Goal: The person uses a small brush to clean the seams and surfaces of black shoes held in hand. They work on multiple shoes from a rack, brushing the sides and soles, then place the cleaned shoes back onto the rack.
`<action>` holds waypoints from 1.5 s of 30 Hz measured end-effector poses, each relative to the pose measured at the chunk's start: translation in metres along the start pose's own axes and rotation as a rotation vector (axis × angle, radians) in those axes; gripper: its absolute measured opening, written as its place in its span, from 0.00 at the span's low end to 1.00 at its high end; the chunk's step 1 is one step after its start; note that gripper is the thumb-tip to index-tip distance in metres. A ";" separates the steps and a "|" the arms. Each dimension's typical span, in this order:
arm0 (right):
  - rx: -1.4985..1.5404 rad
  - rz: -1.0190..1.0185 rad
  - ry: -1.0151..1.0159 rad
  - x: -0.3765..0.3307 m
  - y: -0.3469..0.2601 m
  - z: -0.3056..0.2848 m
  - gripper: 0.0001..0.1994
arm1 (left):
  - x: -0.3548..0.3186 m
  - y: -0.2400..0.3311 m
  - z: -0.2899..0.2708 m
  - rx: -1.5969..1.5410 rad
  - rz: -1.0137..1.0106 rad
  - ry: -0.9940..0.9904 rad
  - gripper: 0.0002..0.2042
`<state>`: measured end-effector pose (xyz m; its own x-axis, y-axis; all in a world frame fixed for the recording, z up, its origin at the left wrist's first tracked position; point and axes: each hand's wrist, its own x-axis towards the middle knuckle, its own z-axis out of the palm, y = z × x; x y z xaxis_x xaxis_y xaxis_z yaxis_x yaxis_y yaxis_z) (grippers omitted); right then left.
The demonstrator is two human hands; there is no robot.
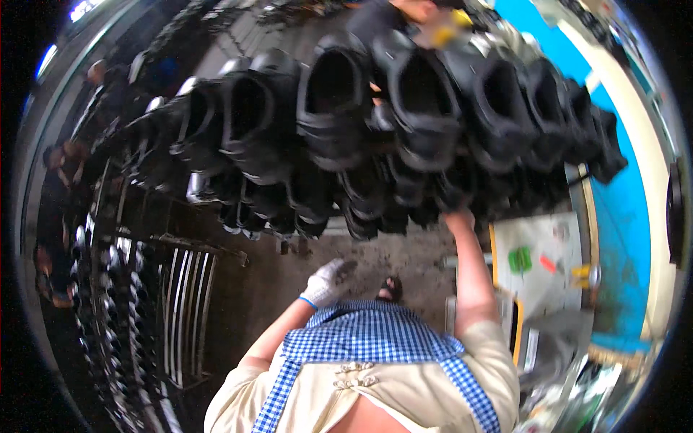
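A long upper row of black shoes (336,86) hangs in front of me, their openings turned toward me. Below it is a lower row, partly in shadow. My bare right hand (459,218) reaches up to a black shoe (455,186) in this lower row and closes at its underside; the fingertips are hidden. My left hand (325,282), in a white knitted glove with a dark finger area, hangs in front of my apron. Its fingers are loosely extended, and nothing shows in them.
A white work table (538,238) with a green item (520,260) stands at right, beside a blue panel (628,252). To the left are a metal rack (189,317) and further shoe rows (112,317). Another person (375,22) works beyond the shoes.
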<state>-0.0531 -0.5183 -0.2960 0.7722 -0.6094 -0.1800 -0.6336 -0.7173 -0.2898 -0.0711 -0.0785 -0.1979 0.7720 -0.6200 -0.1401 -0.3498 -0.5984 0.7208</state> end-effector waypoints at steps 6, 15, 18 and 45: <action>-0.026 -0.144 0.093 0.026 0.012 0.026 0.26 | -0.023 -0.015 0.005 -0.024 -0.135 -0.150 0.24; -0.057 -0.204 0.222 -0.017 0.025 0.012 0.23 | -0.026 -0.050 -0.006 -0.144 -0.095 -0.148 0.21; 0.025 -0.128 0.217 -0.049 -0.008 0.005 0.25 | -0.040 -0.064 -0.024 -0.127 -0.122 -0.060 0.21; 0.177 -0.126 -0.722 -0.194 -0.149 0.224 0.24 | -0.204 -0.361 -0.007 -0.396 -1.045 -0.034 0.14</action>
<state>-0.0983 -0.2174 -0.4284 0.7162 -0.1100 -0.6891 -0.5686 -0.6646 -0.4848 -0.0986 0.2673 -0.4248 0.5704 0.0760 -0.8179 0.6610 -0.6335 0.4021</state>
